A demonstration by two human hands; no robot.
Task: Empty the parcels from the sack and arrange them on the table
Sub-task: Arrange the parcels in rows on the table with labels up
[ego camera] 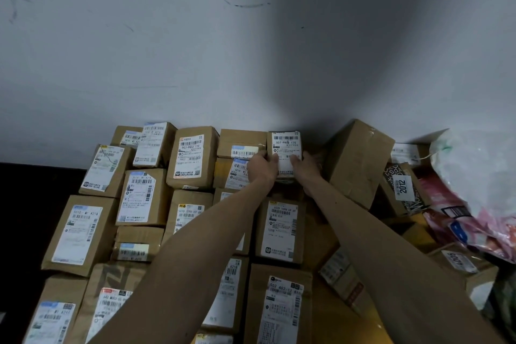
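Small cardboard parcel (pixel 284 148): brown, its top face almost covered by a white barcode label reading 507-P802 T70. It sits in the far row at 12 o'clock, against the wall (pixel 195 64). The left hand (pixel 261 169) grips its left edge and the right hand (pixel 305 169) its right edge. A white sack (pixel 474 176) lies at 2 o'clock.

Both bare forearms stretched out from near edge, converging toward far middle. Wrists straight. Left grip (pixel 262 169) back up, fingers curled onto left side of small brown cardboard parcel with white label (pixel 286 145). Right grip (pixel 305 167) likewise on right side. Grips close, not touching.
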